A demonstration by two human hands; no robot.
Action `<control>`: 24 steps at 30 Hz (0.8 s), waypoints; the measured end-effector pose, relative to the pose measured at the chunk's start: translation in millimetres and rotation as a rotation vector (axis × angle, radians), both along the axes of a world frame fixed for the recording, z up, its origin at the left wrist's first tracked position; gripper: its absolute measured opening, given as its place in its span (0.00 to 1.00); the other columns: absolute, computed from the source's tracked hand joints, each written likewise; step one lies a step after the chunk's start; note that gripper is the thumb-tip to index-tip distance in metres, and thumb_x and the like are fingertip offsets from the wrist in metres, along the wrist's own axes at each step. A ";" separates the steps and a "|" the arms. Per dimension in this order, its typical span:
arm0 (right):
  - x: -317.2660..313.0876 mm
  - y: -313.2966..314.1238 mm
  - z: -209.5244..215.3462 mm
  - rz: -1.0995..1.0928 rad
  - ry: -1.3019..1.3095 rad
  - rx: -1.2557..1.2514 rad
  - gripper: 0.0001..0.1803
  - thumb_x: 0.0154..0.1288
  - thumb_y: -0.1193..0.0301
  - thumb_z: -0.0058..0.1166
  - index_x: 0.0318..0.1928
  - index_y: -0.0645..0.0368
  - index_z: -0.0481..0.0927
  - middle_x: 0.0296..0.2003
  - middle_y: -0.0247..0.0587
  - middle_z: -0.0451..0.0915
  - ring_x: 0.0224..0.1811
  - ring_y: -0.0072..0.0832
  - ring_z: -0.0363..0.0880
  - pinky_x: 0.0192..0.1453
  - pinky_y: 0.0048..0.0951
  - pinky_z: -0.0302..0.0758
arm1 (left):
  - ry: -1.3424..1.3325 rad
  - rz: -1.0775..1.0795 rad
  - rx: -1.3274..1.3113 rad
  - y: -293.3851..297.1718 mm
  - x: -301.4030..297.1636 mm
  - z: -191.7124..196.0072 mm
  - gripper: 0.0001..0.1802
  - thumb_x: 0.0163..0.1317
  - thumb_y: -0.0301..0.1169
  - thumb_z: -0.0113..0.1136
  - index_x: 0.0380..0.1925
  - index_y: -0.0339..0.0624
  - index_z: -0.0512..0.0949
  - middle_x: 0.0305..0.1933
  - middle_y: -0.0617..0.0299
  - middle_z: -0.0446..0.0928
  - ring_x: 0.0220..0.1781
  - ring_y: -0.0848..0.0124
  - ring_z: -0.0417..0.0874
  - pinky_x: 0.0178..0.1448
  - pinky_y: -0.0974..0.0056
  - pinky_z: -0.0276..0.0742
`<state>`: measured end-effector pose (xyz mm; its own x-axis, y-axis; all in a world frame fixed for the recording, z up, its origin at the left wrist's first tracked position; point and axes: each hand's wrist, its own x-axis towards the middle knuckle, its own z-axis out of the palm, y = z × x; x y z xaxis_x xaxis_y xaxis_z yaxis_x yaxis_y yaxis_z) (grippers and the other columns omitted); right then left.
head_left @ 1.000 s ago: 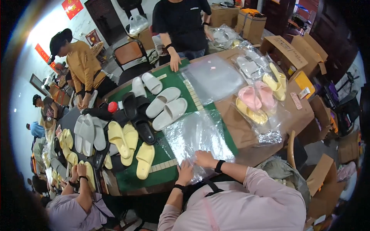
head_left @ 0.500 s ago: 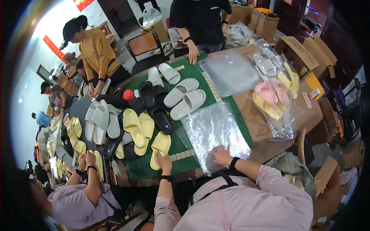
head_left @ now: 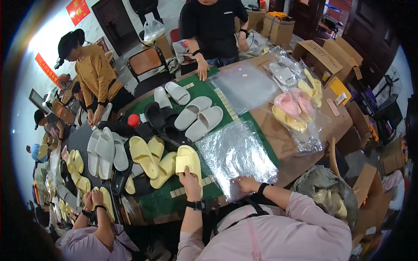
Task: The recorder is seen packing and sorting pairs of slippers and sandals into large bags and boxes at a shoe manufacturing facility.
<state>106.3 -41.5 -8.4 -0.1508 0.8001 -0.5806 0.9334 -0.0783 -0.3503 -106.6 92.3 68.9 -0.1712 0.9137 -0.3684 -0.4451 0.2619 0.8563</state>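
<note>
My left hand (head_left: 190,184) grips a yellow slide slipper (head_left: 188,157) by one end, lifted a little off the green mat. At the near edge of a clear, shiny plastic bag (head_left: 235,150), my right hand (head_left: 246,184) has its fingers closed on the film. The bag lies flat on the mat and table. Left of the held slipper lie a yellow pair (head_left: 148,158), partly overlapping. Beyond them are black slippers (head_left: 160,117) and a light grey pair (head_left: 199,118).
A flat stack of clear bags (head_left: 246,89) lies beyond the mat. Bagged pink slippers (head_left: 292,104) and yellow ones sit at the right. Cardboard boxes (head_left: 315,56) and a sack (head_left: 318,182) stand around the table. Co-workers stand opposite and sit at the left.
My left hand has picked up the yellow slipper and moved it right, toward the bag. My right hand stays at the bag's near edge. The whole view has shifted slightly.
</note>
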 end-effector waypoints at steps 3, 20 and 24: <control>-0.8 2.5 -10.1 0.039 0.007 -0.015 0.38 0.54 0.57 0.54 0.66 0.36 0.55 0.59 0.47 0.64 0.61 0.48 0.63 0.59 0.61 0.58 | 0.051 0.037 0.051 -25.5 21.8 50.5 0.06 0.64 0.28 0.50 0.40 0.40 0.70 0.27 0.69 0.68 0.22 0.82 0.63 0.24 0.75 0.59; 26.4 -19.8 -32.6 0.116 0.162 0.272 0.33 0.49 0.60 0.58 0.56 0.56 0.66 0.56 0.51 0.67 0.56 0.44 0.68 0.54 0.37 0.69 | 0.567 -1.067 0.248 -66.6 113.6 -5.2 0.22 0.59 0.29 0.52 0.52 0.29 0.68 0.48 0.46 0.74 0.50 0.62 0.76 0.55 0.64 0.69; 19.1 -7.0 -3.8 -0.133 0.240 0.239 0.18 0.52 0.64 0.54 0.43 0.58 0.76 0.37 0.52 0.78 0.40 0.48 0.77 0.44 0.39 0.74 | 0.953 -0.755 0.290 -73.7 76.5 -92.1 0.18 0.55 0.28 0.54 0.46 0.34 0.73 0.45 0.41 0.72 0.50 0.52 0.73 0.55 0.58 0.68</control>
<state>125.4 -48.5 -12.2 -0.1456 0.9307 -0.3355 0.8092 -0.0830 -0.5816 -30.1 18.6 -23.3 0.3431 0.9265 -0.1547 0.5623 -0.0707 0.8239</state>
